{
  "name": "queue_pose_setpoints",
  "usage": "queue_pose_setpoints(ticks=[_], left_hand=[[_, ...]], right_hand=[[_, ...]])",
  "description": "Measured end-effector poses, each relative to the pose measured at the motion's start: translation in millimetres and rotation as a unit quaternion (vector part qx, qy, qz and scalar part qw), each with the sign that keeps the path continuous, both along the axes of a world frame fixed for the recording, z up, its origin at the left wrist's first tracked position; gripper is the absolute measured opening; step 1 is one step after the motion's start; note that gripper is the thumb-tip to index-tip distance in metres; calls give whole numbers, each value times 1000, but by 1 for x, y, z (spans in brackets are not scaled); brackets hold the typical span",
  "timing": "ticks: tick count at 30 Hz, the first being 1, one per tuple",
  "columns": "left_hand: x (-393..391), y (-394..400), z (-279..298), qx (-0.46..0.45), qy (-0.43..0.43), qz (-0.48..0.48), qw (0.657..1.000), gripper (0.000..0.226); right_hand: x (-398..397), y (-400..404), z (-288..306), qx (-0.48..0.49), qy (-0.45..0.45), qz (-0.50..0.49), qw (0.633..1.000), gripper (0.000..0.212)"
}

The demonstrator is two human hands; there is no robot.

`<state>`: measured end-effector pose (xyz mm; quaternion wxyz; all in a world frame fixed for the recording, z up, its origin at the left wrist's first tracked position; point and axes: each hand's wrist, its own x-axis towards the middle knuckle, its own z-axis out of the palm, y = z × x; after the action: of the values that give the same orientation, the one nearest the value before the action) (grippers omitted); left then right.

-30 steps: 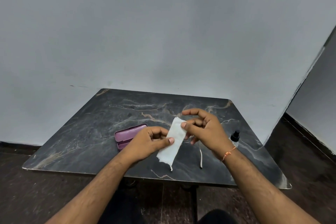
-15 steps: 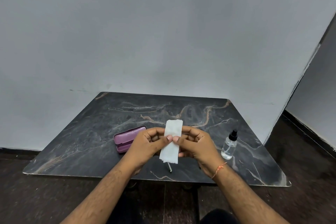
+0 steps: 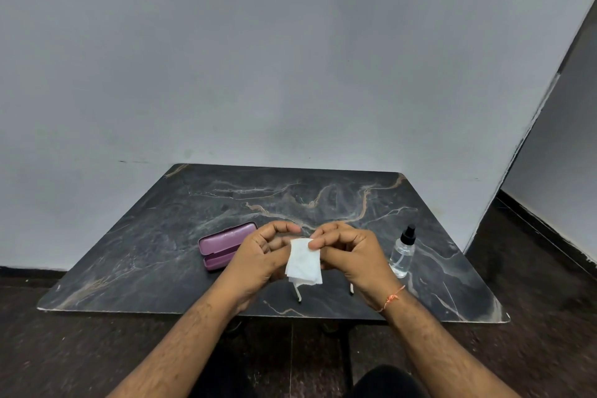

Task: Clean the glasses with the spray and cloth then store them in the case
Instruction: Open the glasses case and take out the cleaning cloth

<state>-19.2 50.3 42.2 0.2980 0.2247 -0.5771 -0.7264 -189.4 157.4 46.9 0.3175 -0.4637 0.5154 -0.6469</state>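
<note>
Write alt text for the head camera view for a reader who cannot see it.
Two hands, left hand and right hand, hold a folded white cloth above a dark marble table. An open purple case lies to the left, a clear spray bottle stands to the right, and two thin glasses arms show below the cloth.

Cloth (image 3: 303, 263): white, folded, held above the table's near edge.
Glasses (image 3: 298, 294): mostly hidden; two pale temple tips show below the cloth.
Case (image 3: 223, 244): purple, open, lying left.
Spray (image 3: 402, 252): clear bottle, black nozzle, upright, right.
</note>
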Motion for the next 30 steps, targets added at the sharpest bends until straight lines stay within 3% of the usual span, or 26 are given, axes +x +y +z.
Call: queue_pose_setpoints(ticks=[3,6,10,14,16,20,25,30], left_hand=[[1,2,-1,28,-26,-26,999,30],[2,4,2,34,-58,-28,997,23],[3,3,5,20,-73,-18,997,40],[1,5,0,-76,-99,37,991,18],[0,5,-4,-79,-94,46,991,8],[-1,4,-8,-58,-100,47,992,12],[-5,0,-19,-22,-82,47,995,11],[-11,-2,-27,0,-57,69,996,19]], right_hand=[[-1,0,-1,-6,1,-2,1000,24],[-3,-2,-3,0,4,-1,1000,26],[-4,-5,-8,8,12,-8,1000,30],[-5,-7,-15,4,29,-30,999,24],[-5,-8,-19,2,45,-45,998,24],[-7,-10,-26,9,55,-56,997,28],[-7,-10,-28,18,13,-40,999,31],[0,-8,-28,59,-111,-57,990,22]])
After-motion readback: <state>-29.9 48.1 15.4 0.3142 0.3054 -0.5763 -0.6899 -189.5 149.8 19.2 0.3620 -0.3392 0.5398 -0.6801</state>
